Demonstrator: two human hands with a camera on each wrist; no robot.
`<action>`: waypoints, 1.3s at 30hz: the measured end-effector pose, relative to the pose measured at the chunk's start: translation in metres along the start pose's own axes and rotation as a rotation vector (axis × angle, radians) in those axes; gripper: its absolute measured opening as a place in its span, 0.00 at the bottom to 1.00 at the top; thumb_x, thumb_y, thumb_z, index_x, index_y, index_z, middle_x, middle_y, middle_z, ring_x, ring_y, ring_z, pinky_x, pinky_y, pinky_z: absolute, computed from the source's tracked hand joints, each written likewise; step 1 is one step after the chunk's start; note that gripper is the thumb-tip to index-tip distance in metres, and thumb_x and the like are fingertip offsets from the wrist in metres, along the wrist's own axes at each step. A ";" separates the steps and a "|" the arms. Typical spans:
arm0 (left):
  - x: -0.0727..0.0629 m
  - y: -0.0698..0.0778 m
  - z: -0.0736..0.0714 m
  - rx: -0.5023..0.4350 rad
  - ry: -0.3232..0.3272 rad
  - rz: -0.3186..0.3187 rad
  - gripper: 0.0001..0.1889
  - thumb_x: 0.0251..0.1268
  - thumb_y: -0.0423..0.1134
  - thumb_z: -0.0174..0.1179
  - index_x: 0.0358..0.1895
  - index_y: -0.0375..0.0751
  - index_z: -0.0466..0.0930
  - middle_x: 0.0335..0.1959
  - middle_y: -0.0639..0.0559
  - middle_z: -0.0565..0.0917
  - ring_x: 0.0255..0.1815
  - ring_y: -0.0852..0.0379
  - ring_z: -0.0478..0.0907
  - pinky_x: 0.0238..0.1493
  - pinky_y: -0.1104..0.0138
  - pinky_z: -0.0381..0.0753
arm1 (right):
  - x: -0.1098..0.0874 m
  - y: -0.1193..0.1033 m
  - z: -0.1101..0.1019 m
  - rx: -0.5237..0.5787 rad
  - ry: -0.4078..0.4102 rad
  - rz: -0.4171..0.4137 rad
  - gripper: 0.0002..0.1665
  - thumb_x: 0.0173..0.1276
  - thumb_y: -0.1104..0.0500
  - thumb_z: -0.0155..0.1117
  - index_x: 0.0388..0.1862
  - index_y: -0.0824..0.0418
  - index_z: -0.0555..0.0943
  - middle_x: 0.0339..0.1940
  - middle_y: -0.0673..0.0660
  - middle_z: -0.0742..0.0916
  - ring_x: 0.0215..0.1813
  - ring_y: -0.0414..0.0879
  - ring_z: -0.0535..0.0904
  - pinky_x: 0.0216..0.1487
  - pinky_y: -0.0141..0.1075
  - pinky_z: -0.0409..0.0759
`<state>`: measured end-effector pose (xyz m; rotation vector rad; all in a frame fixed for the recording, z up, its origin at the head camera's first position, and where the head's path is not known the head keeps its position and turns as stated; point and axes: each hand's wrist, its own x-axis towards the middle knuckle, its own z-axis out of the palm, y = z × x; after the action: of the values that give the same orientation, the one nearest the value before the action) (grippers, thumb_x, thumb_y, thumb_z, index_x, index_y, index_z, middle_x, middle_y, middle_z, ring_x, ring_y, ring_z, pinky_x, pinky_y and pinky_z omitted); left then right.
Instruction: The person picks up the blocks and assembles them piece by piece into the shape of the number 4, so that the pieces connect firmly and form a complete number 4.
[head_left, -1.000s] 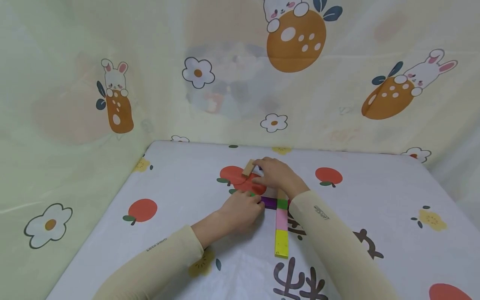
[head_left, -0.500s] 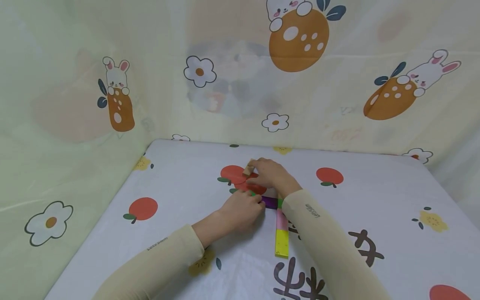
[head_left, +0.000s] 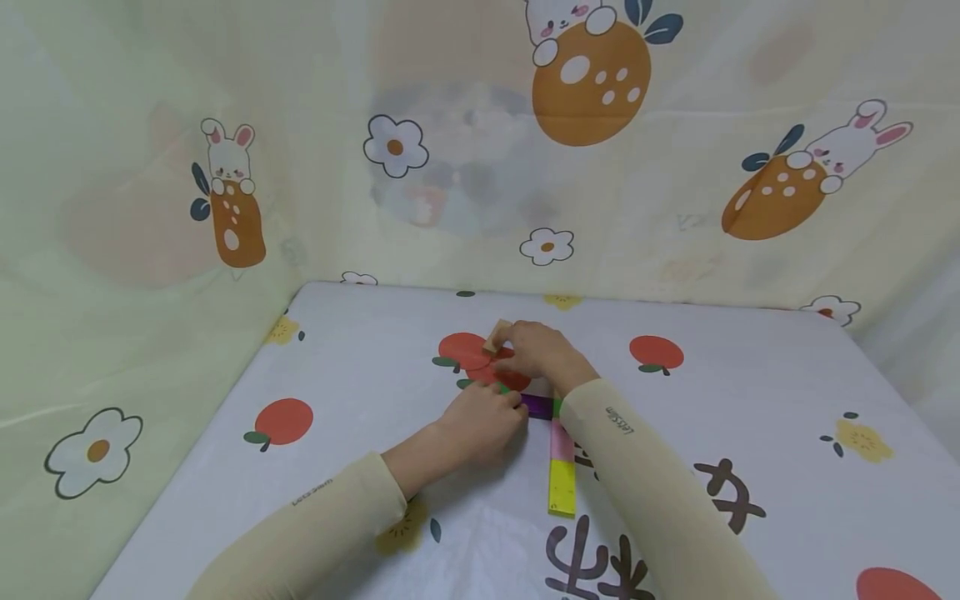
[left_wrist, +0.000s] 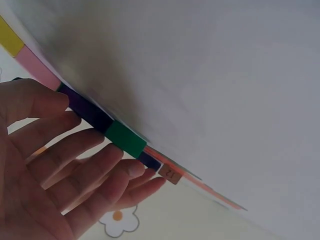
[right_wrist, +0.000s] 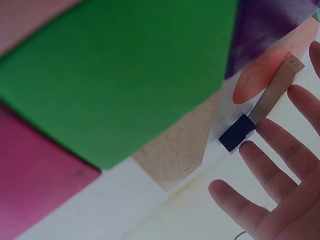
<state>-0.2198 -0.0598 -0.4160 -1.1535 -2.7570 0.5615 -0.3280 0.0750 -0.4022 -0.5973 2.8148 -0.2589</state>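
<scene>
My left hand (head_left: 487, 417) lies low beside a row of toy blocks. Its fairly straight fingertips touch the purple block (left_wrist: 87, 107) and the green block (left_wrist: 126, 137) in the left wrist view. My right hand (head_left: 543, 350) reaches to a plain wooden block (head_left: 495, 337) marked 12 on its end. In the right wrist view its extended fingertips (right_wrist: 267, 127) lie along that wooden block and at a dark blue block (right_wrist: 237, 133) touching it. From the head, the right hand hides the dark blue block and part of the wooden block.
Nearer the person, a pink block (head_left: 562, 440) and a yellow block (head_left: 562, 489) continue the column. A crimson block (right_wrist: 40, 175) and another wooden block (right_wrist: 180, 145) adjoin the central green block. A printed white cloth (head_left: 360, 350) covers the table; a patterned curtain (head_left: 465, 208) hangs behind.
My right hand and forearm have shifted slightly left, its fingers now covering more of the wooden block. The left hand and the block row stay in place.
</scene>
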 end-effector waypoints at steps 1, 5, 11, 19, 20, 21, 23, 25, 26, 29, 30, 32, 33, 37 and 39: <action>0.000 0.000 0.000 0.002 0.001 0.000 0.19 0.66 0.52 0.66 0.57 0.53 0.86 0.52 0.58 0.87 0.44 0.56 0.84 0.45 0.65 0.83 | 0.000 0.000 0.000 0.000 0.001 -0.003 0.27 0.72 0.44 0.68 0.67 0.47 0.81 0.68 0.57 0.82 0.67 0.55 0.75 0.70 0.54 0.74; 0.001 0.001 0.001 0.005 0.001 -0.001 0.17 0.67 0.51 0.65 0.56 0.53 0.86 0.51 0.59 0.87 0.43 0.56 0.83 0.43 0.65 0.83 | 0.000 -0.002 -0.001 -0.003 0.001 -0.017 0.27 0.72 0.45 0.68 0.69 0.45 0.80 0.69 0.55 0.81 0.69 0.55 0.75 0.71 0.54 0.74; 0.001 0.002 0.002 0.004 0.008 -0.006 0.15 0.66 0.51 0.66 0.53 0.53 0.87 0.48 0.58 0.87 0.39 0.57 0.83 0.40 0.66 0.82 | 0.000 -0.006 -0.005 -0.016 -0.013 -0.031 0.29 0.73 0.47 0.67 0.72 0.46 0.78 0.73 0.55 0.79 0.73 0.57 0.73 0.73 0.61 0.70; 0.001 0.002 0.002 0.002 0.006 -0.011 0.16 0.67 0.50 0.65 0.54 0.53 0.87 0.49 0.58 0.87 0.40 0.56 0.83 0.41 0.66 0.82 | 0.003 -0.010 -0.006 -0.029 -0.029 -0.038 0.24 0.74 0.48 0.67 0.67 0.47 0.81 0.67 0.55 0.82 0.69 0.57 0.75 0.71 0.65 0.70; 0.001 0.002 0.002 0.003 0.009 -0.010 0.15 0.67 0.50 0.65 0.54 0.53 0.87 0.48 0.58 0.87 0.40 0.56 0.83 0.41 0.66 0.82 | 0.004 -0.010 -0.006 -0.035 -0.030 -0.037 0.25 0.74 0.48 0.67 0.68 0.47 0.80 0.67 0.55 0.82 0.69 0.58 0.75 0.71 0.65 0.70; 0.001 0.002 0.001 0.002 0.010 -0.009 0.15 0.67 0.50 0.65 0.53 0.53 0.87 0.48 0.58 0.87 0.40 0.56 0.83 0.41 0.66 0.82 | 0.005 -0.010 -0.006 -0.039 -0.030 -0.031 0.26 0.73 0.48 0.67 0.69 0.47 0.80 0.68 0.56 0.81 0.70 0.59 0.74 0.71 0.65 0.69; 0.000 0.001 0.000 0.001 0.014 -0.007 0.14 0.68 0.49 0.64 0.53 0.52 0.87 0.48 0.58 0.87 0.39 0.56 0.83 0.41 0.66 0.82 | 0.006 -0.010 -0.007 -0.053 -0.032 -0.025 0.28 0.74 0.48 0.66 0.71 0.47 0.78 0.71 0.57 0.79 0.72 0.61 0.72 0.72 0.66 0.68; 0.000 0.001 0.000 -0.005 0.018 -0.004 0.14 0.69 0.48 0.64 0.53 0.52 0.87 0.47 0.58 0.87 0.39 0.56 0.84 0.41 0.66 0.82 | 0.009 -0.010 -0.007 -0.066 -0.034 -0.020 0.31 0.74 0.47 0.66 0.74 0.48 0.75 0.74 0.58 0.77 0.74 0.63 0.70 0.72 0.68 0.66; 0.000 0.001 0.000 -0.010 0.018 -0.003 0.14 0.69 0.48 0.64 0.53 0.52 0.87 0.48 0.58 0.87 0.39 0.56 0.84 0.41 0.66 0.82 | 0.010 -0.010 -0.007 -0.071 -0.037 -0.018 0.32 0.74 0.47 0.65 0.75 0.48 0.74 0.75 0.58 0.76 0.75 0.63 0.69 0.73 0.68 0.66; 0.000 0.001 0.000 -0.021 0.020 0.004 0.14 0.70 0.48 0.63 0.54 0.52 0.87 0.48 0.57 0.88 0.39 0.56 0.84 0.42 0.66 0.83 | 0.013 -0.010 -0.005 -0.082 -0.048 -0.010 0.33 0.75 0.46 0.64 0.76 0.47 0.73 0.76 0.58 0.75 0.76 0.63 0.69 0.73 0.68 0.64; 0.000 0.001 0.000 -0.025 0.021 0.005 0.14 0.70 0.48 0.63 0.54 0.51 0.87 0.48 0.57 0.88 0.39 0.56 0.84 0.42 0.66 0.83 | 0.014 -0.009 -0.005 -0.086 -0.052 -0.008 0.32 0.75 0.46 0.64 0.76 0.47 0.74 0.75 0.58 0.76 0.75 0.63 0.69 0.73 0.68 0.65; 0.000 0.001 -0.001 -0.028 0.022 0.008 0.13 0.70 0.47 0.63 0.53 0.51 0.87 0.48 0.57 0.88 0.38 0.56 0.83 0.42 0.66 0.82 | 0.015 -0.009 -0.004 -0.087 -0.054 -0.007 0.30 0.76 0.47 0.64 0.74 0.47 0.75 0.73 0.58 0.77 0.74 0.63 0.70 0.73 0.68 0.66; 0.000 0.001 -0.001 -0.028 0.025 0.009 0.13 0.70 0.47 0.63 0.53 0.51 0.87 0.47 0.57 0.88 0.38 0.57 0.83 0.42 0.67 0.82 | 0.015 -0.009 -0.004 -0.086 -0.053 -0.006 0.28 0.76 0.47 0.63 0.73 0.47 0.76 0.72 0.59 0.78 0.73 0.63 0.71 0.73 0.67 0.66; -0.001 0.000 -0.003 -0.023 0.030 0.005 0.12 0.71 0.47 0.62 0.52 0.52 0.88 0.47 0.57 0.88 0.38 0.57 0.84 0.42 0.67 0.83 | 0.016 -0.009 -0.005 -0.071 -0.027 -0.013 0.24 0.78 0.47 0.61 0.69 0.47 0.79 0.67 0.60 0.79 0.69 0.63 0.71 0.70 0.66 0.69; -0.002 0.000 -0.004 -0.022 0.028 0.001 0.12 0.71 0.47 0.62 0.53 0.52 0.88 0.47 0.58 0.88 0.39 0.57 0.84 0.43 0.67 0.83 | 0.016 -0.009 -0.005 -0.065 -0.014 -0.014 0.23 0.78 0.46 0.59 0.69 0.46 0.80 0.66 0.60 0.78 0.68 0.64 0.71 0.69 0.66 0.69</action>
<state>-0.2178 -0.0601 -0.4126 -1.1587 -2.7457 0.5119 -0.3399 0.0607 -0.3986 -0.6308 2.8159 -0.1658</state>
